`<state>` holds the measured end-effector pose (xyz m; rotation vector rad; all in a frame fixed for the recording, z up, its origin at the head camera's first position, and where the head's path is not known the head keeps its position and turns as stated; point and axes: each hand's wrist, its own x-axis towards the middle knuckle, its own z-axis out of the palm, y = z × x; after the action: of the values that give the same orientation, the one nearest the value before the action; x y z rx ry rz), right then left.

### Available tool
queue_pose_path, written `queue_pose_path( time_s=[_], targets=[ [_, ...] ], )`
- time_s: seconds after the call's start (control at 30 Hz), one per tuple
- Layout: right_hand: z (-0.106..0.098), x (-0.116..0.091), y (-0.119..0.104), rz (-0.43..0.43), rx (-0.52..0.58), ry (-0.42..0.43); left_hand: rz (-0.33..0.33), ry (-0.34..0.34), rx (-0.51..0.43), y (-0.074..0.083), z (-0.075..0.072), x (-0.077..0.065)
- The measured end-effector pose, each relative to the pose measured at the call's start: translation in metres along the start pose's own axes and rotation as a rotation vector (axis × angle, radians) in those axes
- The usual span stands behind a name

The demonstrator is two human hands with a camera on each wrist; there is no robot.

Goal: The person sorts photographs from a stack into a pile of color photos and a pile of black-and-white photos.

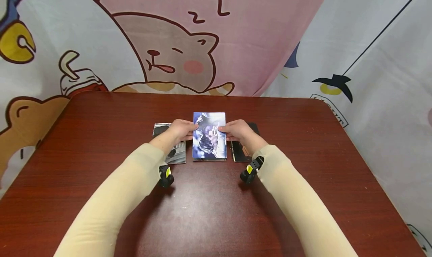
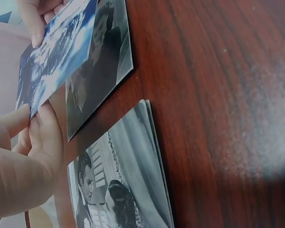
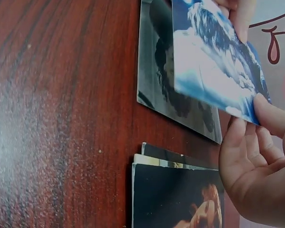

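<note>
Both hands hold one blue-and-white photo card (image 1: 209,135) by its side edges, raised above the table. My left hand (image 1: 180,130) pinches its left edge between thumb and fingers, and my right hand (image 1: 238,131) pinches the right edge the same way. Beneath the held card lies a dark grey photo card (image 2: 102,66), partly covered by it in every view. Left of it sits a small stack of black-and-white photo cards (image 2: 118,180), under the left wrist. A stack of dark photo cards (image 3: 175,194), the top one with an orange-lit figure, lies below the right hand.
The cards lie on a reddish-brown wooden table (image 1: 209,219) with rounded far corners. Behind its far edge hangs a cartoon-printed cloth (image 1: 263,36). Each wrist wears a small black camera, such as the left wrist camera (image 1: 166,176).
</note>
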<state>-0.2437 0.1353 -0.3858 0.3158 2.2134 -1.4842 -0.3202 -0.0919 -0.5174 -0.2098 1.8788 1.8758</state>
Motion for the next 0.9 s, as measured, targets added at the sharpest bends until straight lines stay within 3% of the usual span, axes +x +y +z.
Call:
queue_pose_path(
  time_s=[0.1, 0.2, 0.33, 0.37, 0.6, 0.67, 0.8, 0.83, 0.9],
  targets=[
    [-0.002, -0.001, 0.000, -0.012, -0.005, -0.016, -0.006, 0.013, 0.023, 0.028, 0.017, -0.047],
    [-0.003, -0.002, 0.000, -0.019, 0.005, -0.021, 0.002, 0.024, 0.027, 0.047, 0.031, -0.081],
    [-0.005, -0.003, 0.000, -0.023, 0.012, -0.022, -0.002, 0.053, 0.055, 0.057, 0.040, -0.093],
    [-0.006, -0.003, 0.000, -0.029, 0.006, -0.024, -0.025, 0.069, 0.068, 0.063, 0.046, -0.103],
    [-0.017, -0.006, 0.001, -0.058, 0.008, -0.025, 0.009, 0.043, -0.058, 0.030, 0.038, -0.041],
    [-0.020, -0.007, 0.002, -0.057, 0.008, -0.023, -0.009, 0.057, -0.040, 0.038, 0.047, -0.049],
    [-0.027, -0.009, 0.002, -0.052, 0.002, -0.027, -0.034, 0.058, -0.015, 0.065, 0.065, -0.089],
    [-0.028, -0.010, 0.002, -0.051, 0.008, -0.029, -0.004, 0.033, -0.035, 0.064, 0.065, -0.089],
    [-0.032, -0.011, 0.003, -0.052, 0.019, -0.031, -0.002, 0.037, -0.039, 0.074, 0.071, -0.104]
  ],
)
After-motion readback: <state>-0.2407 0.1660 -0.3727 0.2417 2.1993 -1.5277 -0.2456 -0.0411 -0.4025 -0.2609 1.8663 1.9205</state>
